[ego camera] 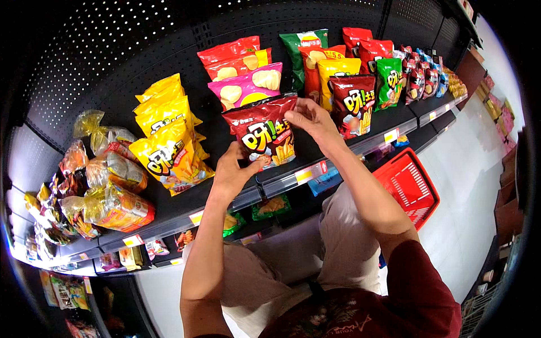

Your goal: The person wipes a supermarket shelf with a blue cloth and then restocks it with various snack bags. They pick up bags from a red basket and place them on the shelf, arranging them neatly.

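Observation:
Both my hands are on a dark red potato snack bag (pixel 266 131) that stands on the black shelf (pixel 315 148). My left hand (pixel 234 169) grips its lower left side, thumb across the front. At the upper right edge, my right hand (pixel 315 122) has its thumb on the front and its fingers behind. A pink chip bag (pixel 249 86) is right behind this bag, with red chip bags (pixel 230 55) farther back. To the right stands a matching dark red bag (pixel 353 103). Yellow snack bags (pixel 167 156) stand in a row to the left.
A red shopping basket (pixel 408 186) is on the floor to the right, beside my knee. Clear-wrapped bread packs (pixel 120 207) sit on the shelf at left. Price tags (pixel 310 171) line the shelf's front edge. Green (pixel 389 82) and yellow bags (pixel 338 69) stand at right.

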`<state>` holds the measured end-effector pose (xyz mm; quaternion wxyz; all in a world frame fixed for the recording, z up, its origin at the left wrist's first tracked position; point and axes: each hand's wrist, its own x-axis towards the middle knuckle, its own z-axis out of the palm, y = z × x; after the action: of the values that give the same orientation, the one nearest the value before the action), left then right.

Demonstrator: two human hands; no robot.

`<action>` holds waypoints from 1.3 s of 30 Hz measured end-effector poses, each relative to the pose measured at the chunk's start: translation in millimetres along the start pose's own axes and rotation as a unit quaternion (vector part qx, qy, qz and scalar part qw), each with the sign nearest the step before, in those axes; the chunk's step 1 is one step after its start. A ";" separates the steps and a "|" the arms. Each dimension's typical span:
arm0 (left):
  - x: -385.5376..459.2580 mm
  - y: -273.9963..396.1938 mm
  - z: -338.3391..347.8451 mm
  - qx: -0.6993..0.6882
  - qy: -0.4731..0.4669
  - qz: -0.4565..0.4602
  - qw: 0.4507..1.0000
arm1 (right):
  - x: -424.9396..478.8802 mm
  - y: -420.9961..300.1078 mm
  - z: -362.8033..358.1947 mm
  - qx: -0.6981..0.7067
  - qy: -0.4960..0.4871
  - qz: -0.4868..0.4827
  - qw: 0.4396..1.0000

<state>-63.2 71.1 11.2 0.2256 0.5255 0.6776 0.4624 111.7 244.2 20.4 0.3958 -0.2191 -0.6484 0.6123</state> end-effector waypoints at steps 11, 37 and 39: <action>1.8 -1.7 11.2 -0.025 0.013 0.016 0.999 | -27.1 11.3 -4.6 -0.209 -0.079 0.028 0.974; -6.9 -9.0 20.2 -0.022 0.101 0.015 0.994 | -19.0 28.9 -16.0 -0.207 -0.093 0.026 0.974; -10.4 -16.1 16.7 0.030 0.120 0.020 0.992 | -21.7 20.4 -18.9 -0.241 -0.069 0.045 0.967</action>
<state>-54.5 67.7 -12.4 0.1176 0.4864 0.7027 0.5058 135.2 242.4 -5.8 0.2581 -0.2940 -0.7919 0.4689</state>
